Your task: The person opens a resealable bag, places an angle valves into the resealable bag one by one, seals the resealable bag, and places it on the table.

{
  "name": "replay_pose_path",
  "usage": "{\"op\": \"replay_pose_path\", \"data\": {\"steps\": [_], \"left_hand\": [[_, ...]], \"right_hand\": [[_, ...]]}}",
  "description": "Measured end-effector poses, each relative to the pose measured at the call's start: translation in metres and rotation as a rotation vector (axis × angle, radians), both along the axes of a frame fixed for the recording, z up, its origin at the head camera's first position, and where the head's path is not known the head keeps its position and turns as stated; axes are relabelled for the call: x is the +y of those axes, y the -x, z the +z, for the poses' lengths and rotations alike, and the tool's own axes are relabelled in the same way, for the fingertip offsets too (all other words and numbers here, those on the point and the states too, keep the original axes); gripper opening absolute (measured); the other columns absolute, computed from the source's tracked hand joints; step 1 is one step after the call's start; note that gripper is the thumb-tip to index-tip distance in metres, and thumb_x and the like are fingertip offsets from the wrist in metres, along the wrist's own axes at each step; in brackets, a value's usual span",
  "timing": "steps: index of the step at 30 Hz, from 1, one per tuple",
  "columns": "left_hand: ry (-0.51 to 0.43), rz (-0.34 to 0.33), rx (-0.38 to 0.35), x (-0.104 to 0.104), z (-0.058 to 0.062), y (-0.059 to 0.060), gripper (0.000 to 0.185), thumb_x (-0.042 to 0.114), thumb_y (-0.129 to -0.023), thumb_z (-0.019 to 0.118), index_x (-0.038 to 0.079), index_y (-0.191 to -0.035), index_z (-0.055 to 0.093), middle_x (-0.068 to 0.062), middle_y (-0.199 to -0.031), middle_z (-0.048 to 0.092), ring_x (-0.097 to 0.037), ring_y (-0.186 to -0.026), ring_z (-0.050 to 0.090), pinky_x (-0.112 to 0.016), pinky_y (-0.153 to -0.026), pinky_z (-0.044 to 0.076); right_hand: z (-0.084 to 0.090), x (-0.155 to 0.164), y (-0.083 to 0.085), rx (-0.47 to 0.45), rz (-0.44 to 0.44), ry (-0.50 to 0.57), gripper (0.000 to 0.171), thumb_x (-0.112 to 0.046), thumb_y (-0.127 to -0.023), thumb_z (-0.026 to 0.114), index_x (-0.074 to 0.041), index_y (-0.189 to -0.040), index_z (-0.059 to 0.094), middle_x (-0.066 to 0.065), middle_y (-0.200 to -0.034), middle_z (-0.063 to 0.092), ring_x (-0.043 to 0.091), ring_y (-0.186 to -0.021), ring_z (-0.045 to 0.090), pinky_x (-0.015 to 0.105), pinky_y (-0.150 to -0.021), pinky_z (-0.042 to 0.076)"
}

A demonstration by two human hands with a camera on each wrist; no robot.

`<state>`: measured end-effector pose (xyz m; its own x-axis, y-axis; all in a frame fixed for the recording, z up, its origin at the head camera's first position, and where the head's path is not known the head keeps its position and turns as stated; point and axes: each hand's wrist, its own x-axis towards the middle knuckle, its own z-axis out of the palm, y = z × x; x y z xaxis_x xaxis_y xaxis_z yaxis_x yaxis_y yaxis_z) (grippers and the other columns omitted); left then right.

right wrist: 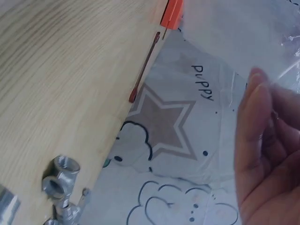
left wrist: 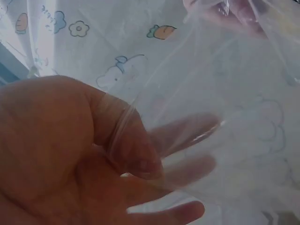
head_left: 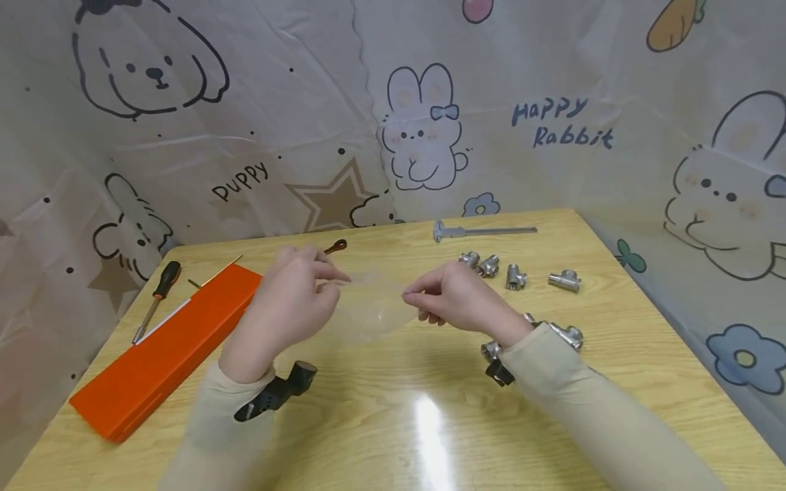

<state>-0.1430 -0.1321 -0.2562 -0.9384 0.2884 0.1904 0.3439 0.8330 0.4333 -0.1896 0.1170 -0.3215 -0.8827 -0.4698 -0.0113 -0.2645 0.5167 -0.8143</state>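
"Starting with the biggest, what do you see?"

"A printed cloth (head_left: 276,75) across the far side, then the wooden worktop (head_left: 368,436), with a long orange box (head_left: 166,348) along its left."

"And what's being held?"

"Clear plastic film (head_left: 368,317), perhaps a bag, up above the middle of the worktop. The left hand (head_left: 295,300) clamps it between thumb and fingers; the right hand (head_left: 457,296) pinches its right edge, fingertips together in that grip."

"How would it handle?"

"Light, limp and slippery, I'd judge; it should crease easily and may tear if pulled hard. Best taken by opposite edges, thumb against forefinger, without stretching."

"Anything smaller?"

"A black-handled driver (head_left: 161,290) left of the box, a caliper (head_left: 485,232) at the far right, and, smallest, metal pipe fittings (head_left: 516,277) scattered on the right, nearer than the caliper."
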Motion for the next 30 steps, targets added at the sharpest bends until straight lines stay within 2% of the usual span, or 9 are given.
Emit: {"op": "replay_pose_path", "data": {"steps": [2,5,8,9,11,14,21,26,30], "left_hand": [[-0.005,-0.052,-0.064,-0.002,-0.003,0.005,0.037,0.002,-0.093,0.045,0.008,-0.107,0.078,-0.011,-0.129,0.063,-0.033,-0.115,0.052,-0.039,-0.071,0.047],[-0.049,-0.122,-0.197,-0.007,-0.016,0.017,0.037,0.009,-0.098,0.044,0.012,-0.122,0.072,-0.01,-0.118,0.068,-0.025,-0.071,0.061,-0.03,-0.047,0.04],[-0.12,-0.229,-0.27,-0.015,-0.035,0.03,0.04,0.028,-0.102,0.053,0.019,-0.141,0.058,-0.004,-0.125,0.066,-0.019,-0.068,0.06,-0.035,-0.061,0.053],[-0.144,-0.281,-0.272,-0.018,-0.042,0.033,0.049,0.034,-0.1,0.058,0.02,-0.146,0.051,-0.003,-0.131,0.062,-0.021,-0.09,0.065,-0.042,-0.077,0.056],[-0.189,-0.391,-0.274,-0.024,-0.056,0.039,0.076,0.044,-0.092,0.069,0.022,-0.156,0.033,0.001,-0.153,0.041,-0.023,-0.133,0.046,-0.052,-0.106,0.04],[-0.234,-0.48,-0.284,-0.027,-0.078,0.043,0.118,0.046,-0.075,0.084,0.027,-0.16,0.006,0.004,-0.164,0.012,-0.027,-0.148,0.016,-0.057,-0.115,0.022],[-0.128,-0.374,-0.168,-0.006,-0.11,0.039,0.16,0.037,-0.05,0.1,0.032,-0.155,-0.02,-0.001,-0.165,-0.006,-0.03,-0.149,-0.007,-0.058,-0.117,0.007],[-0.035,-0.4,-0.027,0.0,-0.123,0.04,0.152,0.039,-0.056,0.097,0.023,-0.157,-0.015,-0.011,-0.162,0.018,-0.026,-0.148,0.016,-0.056,-0.117,-0.002],[-0.04,-0.401,-0.008,0.004,-0.126,0.039,0.141,0.031,-0.063,0.093,0.025,-0.159,-0.01,-0.016,-0.157,0.031,-0.031,-0.144,0.028,-0.057,-0.118,0.004]], "right_hand": [[-0.001,0.002,0.001,-0.017,-0.022,-0.033,0.015,-0.021,-0.096,0.067,-0.012,-0.099,0.078,0.006,-0.074,0.069,0.022,-0.064,0.066,0.036,-0.059,0.058],[-0.004,0.004,0.003,-0.037,-0.045,-0.092,0.015,-0.019,-0.097,0.065,-0.011,-0.092,0.077,0.005,-0.072,0.068,0.022,-0.063,0.065,0.033,-0.058,0.057],[-0.007,0.004,0.004,-0.055,-0.045,-0.12,0.018,-0.017,-0.097,0.065,-0.009,-0.087,0.077,0.005,-0.07,0.068,0.019,-0.061,0.065,0.033,-0.059,0.058],[-0.008,0.004,0.004,-0.064,-0.046,-0.116,0.018,-0.016,-0.097,0.064,-0.009,-0.086,0.076,0.005,-0.07,0.069,0.018,-0.06,0.065,0.034,-0.06,0.059],[-0.009,0.003,0.003,-0.086,-0.057,-0.097,0.018,-0.015,-0.096,0.065,-0.006,-0.086,0.076,0.008,-0.071,0.07,0.018,-0.06,0.066,0.035,-0.06,0.059],[-0.01,0.002,0.003,-0.122,-0.081,-0.072,0.018,-0.014,-0.096,0.065,-0.003,-0.088,0.076,0.01,-0.073,0.07,0.019,-0.061,0.068,0.033,-0.06,0.059],[-0.012,0.001,0.0,-0.186,-0.102,-0.003,0.014,-0.012,-0.094,0.068,-0.001,-0.089,0.075,0.011,-0.072,0.07,0.026,-0.064,0.069,0.032,-0.058,0.059],[-0.015,0.002,-0.001,-0.198,-0.073,0.024,0.015,-0.011,-0.094,0.067,0.0,-0.09,0.075,0.009,-0.069,0.069,0.02,-0.059,0.068,0.032,-0.058,0.059],[-0.017,0.004,-0.003,-0.204,-0.084,0.052,0.014,-0.009,-0.094,0.067,0.002,-0.089,0.075,0.01,-0.068,0.069,0.02,-0.059,0.067,0.032,-0.058,0.059]]}}
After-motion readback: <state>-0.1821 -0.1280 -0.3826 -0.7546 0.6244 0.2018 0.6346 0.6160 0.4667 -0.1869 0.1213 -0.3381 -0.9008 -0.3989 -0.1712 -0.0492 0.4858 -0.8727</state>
